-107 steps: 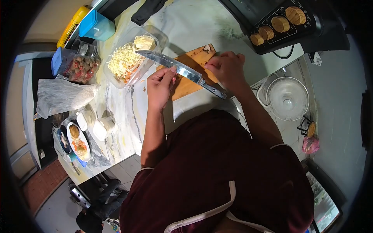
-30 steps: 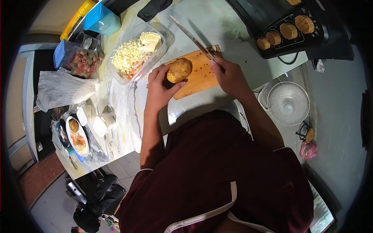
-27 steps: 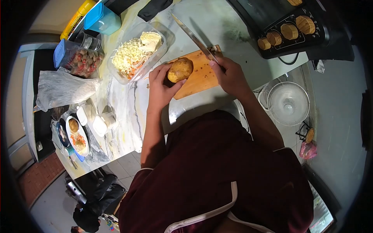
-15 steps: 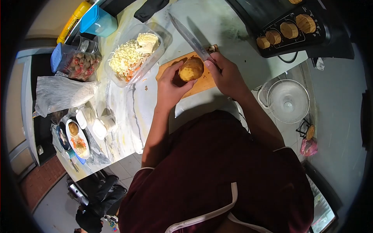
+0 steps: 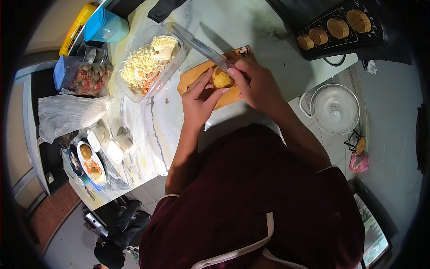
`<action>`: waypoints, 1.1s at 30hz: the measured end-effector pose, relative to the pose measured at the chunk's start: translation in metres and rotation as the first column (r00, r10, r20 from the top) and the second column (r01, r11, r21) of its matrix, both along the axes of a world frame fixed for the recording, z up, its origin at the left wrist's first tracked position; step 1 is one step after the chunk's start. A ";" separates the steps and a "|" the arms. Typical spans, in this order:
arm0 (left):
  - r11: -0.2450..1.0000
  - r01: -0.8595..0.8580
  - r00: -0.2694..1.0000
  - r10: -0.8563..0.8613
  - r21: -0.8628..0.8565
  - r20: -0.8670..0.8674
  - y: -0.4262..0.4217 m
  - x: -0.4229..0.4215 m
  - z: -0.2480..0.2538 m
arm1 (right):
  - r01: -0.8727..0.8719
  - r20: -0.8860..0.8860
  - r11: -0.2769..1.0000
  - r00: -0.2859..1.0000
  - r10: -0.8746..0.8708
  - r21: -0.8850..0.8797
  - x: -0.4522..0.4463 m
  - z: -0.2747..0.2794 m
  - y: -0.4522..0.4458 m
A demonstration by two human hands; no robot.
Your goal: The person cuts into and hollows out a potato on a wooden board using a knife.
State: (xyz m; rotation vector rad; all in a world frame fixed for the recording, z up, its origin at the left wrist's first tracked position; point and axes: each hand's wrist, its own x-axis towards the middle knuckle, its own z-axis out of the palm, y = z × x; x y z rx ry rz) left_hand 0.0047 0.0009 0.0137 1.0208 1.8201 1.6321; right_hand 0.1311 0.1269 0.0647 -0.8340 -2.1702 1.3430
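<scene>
My left hand (image 5: 198, 97) grips a round potato (image 5: 221, 79) with a yellow, partly peeled face, holding it over a wooden cutting board (image 5: 191, 79). In my right hand (image 5: 257, 85) is a large kitchen knife (image 5: 197, 43), its blade pointing to the upper left and its handle end close against the potato. The right fingers also reach over the potato's near side. Left of the board stands a clear plastic container (image 5: 171, 71) with shredded cabbage (image 5: 139, 62) and shredded carrot in it.
A black appliance with wooden knobs (image 5: 337, 28) stands at the upper right. At the left are a blue-lidded tub (image 5: 107, 28), a jar of wrapped pieces (image 5: 85, 77), a plastic bag (image 5: 67, 114) and an oval plate (image 5: 102, 177) with food. A white strainer basket (image 5: 335, 109) sits low at right.
The knife and my right hand have come in against the potato, with the right fingers now over it. The potato has turned in my left hand. The view has shifted slightly.
</scene>
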 end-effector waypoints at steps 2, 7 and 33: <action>0.999 0.024 0.999 -0.025 -0.043 -0.022 -0.002 0.000 -0.001 | -0.040 0.013 0.997 0.999 0.040 0.058 0.001 0.001 0.003; 0.998 0.037 0.999 -0.037 -0.048 0.001 -0.005 0.001 -0.008 | -0.059 0.027 0.983 0.998 0.056 0.172 0.000 0.000 0.010; 0.996 0.012 0.987 0.003 0.093 -0.163 0.006 0.002 -0.016 | 0.005 0.011 0.983 1.000 -0.007 0.181 0.001 -0.001 0.006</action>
